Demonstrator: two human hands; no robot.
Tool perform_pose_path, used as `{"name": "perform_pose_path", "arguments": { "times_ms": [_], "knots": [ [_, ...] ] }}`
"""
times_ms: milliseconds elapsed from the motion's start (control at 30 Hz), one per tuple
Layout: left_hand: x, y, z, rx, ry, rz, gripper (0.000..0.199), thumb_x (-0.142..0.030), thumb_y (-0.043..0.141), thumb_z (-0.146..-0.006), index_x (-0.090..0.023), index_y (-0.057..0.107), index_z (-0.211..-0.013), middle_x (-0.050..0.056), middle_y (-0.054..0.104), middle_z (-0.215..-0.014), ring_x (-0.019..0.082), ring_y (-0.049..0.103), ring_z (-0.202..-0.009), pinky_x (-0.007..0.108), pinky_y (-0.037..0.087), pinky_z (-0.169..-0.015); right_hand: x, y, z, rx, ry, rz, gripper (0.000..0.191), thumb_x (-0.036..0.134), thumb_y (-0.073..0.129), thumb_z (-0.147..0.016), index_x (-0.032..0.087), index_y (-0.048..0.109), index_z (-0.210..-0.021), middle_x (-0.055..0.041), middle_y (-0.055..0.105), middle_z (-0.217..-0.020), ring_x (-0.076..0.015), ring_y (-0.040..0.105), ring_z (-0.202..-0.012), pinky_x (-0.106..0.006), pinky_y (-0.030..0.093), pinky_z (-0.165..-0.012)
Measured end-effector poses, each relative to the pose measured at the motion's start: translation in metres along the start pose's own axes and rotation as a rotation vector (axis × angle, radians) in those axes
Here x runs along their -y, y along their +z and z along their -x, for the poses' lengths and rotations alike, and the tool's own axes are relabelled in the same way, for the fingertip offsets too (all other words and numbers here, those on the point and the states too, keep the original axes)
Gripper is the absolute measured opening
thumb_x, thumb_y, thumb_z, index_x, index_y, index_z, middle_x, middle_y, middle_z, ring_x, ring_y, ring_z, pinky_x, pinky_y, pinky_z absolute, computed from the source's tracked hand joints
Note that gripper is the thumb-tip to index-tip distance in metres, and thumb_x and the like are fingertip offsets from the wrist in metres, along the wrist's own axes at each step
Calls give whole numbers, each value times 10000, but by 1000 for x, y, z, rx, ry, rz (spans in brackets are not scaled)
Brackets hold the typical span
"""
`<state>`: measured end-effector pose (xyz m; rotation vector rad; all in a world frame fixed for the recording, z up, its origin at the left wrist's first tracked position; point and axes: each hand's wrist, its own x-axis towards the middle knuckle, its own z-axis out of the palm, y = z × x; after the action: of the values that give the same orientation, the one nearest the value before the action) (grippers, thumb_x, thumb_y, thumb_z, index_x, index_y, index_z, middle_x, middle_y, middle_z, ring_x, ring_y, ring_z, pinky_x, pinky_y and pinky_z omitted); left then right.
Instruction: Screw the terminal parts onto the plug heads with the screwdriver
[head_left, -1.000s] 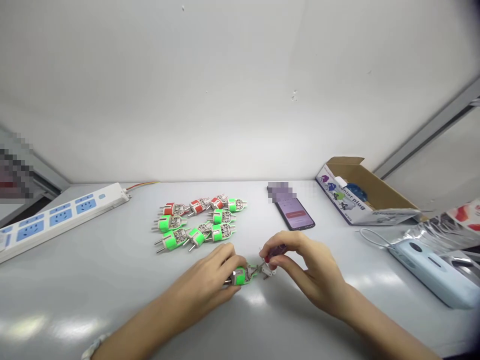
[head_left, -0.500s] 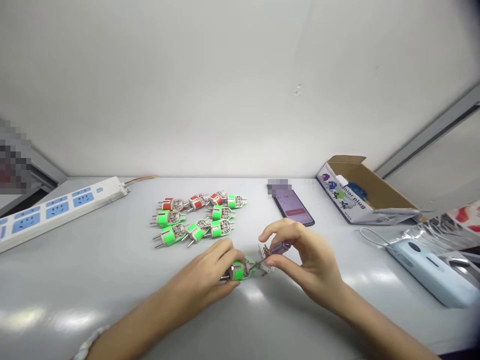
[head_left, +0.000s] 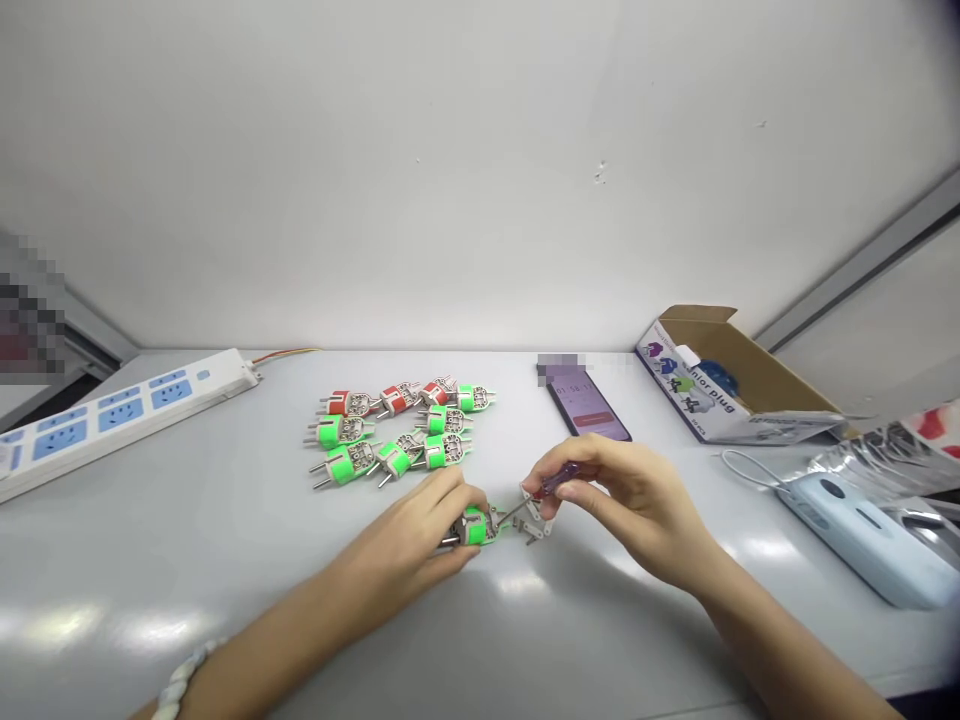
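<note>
Gripped between the thumb and fingers of my left hand (head_left: pixel 426 530) is a green and white power plug (head_left: pixel 475 525), lying at the table surface with its pins to the left. My right hand (head_left: pixel 622 505) pinches the purple handle of a screwdriver (head_left: pixel 561 478). The screwdriver's thin shaft slants down left, and its tip meets the inner end of the plug. Small white plastic pieces (head_left: pixel 534 525) lie just right of the plug, partly behind my right fingers. Beyond my hands, several green plugs (head_left: pixel 396 455) and a few red plugs (head_left: pixel 399 398) lie grouped, their inner parts showing.
A white power strip (head_left: pixel 127 410) with blue sockets lies at left. Behind my right hand is a phone (head_left: pixel 585 400) with a lit timer. An open cardboard box (head_left: pixel 739 390) holds something blue. At right are a light-blue device (head_left: pixel 862 540) with a cord loop and clear plastic packaging (head_left: pixel 862 465).
My right fingers have closed in more around the screwdriver handle, which has shifted slightly. The screwdriver tip stays at the plug, and my left hand keeps its hold. The whole view has moved slightly.
</note>
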<state>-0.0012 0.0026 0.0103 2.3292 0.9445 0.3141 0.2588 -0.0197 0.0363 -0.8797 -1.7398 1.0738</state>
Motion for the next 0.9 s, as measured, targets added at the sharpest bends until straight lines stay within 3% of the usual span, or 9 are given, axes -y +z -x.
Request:
{"name": "perform_pose_path", "arguments": {
  "times_ms": [100,333,500,600,767,900],
  "knots": [
    [1,0,0,-14,31,-4,201,-165,595,-935,-240,574,-1120,18,566,-1021,204,577,-905,265,461,-756,-3,3,-1,-89,-28,93,29,211,660,-982,225,673,-961,-28,744,-865,-172,696,-751,-315,563,-693],
    [6,4,-1,-23,61,-5,213,-149,566,-919,-241,554,-1110,19,557,-1018,199,567,-877,260,452,-727,-8,12,-3,-190,-91,149,261,313,763,-910,229,550,-783,9,618,-695,-155,557,-627,-292,459,-559],
    [6,5,0,-32,38,6,244,-131,562,-919,-243,552,-1136,16,548,-1021,194,567,-883,264,458,-751,-5,13,-1,-118,-37,-30,129,256,712,-948,232,587,-929,-41,728,-903,-173,664,-772,-295,546,-639],
    [5,4,0,-17,26,12,264,-124,574,-917,-244,553,-1151,15,548,-1031,194,571,-903,270,465,-773,-3,9,0,-59,-1,-19,18,238,639,-998,236,621,-996,-38,736,-918,-161,664,-784,-279,549,-646],
    [0,0,-1,-2,4,7,253,-130,594,-910,-237,564,-1137,16,552,-1032,197,577,-901,272,471,-769,5,-1,-1,96,34,-9,150,240,523,-1058,229,668,-1095,-70,746,-1055,-151,690,-807,-301,589,-738],
    [-2,-1,0,-14,10,-13,212,-151,592,-932,-232,570,-1127,19,563,-1026,196,577,-902,264,471,-756,6,-3,-2,71,16,84,154,204,526,-1049,215,680,-1051,-69,772,-1002,-156,716,-774,-302,598,-719]
  ]
}}
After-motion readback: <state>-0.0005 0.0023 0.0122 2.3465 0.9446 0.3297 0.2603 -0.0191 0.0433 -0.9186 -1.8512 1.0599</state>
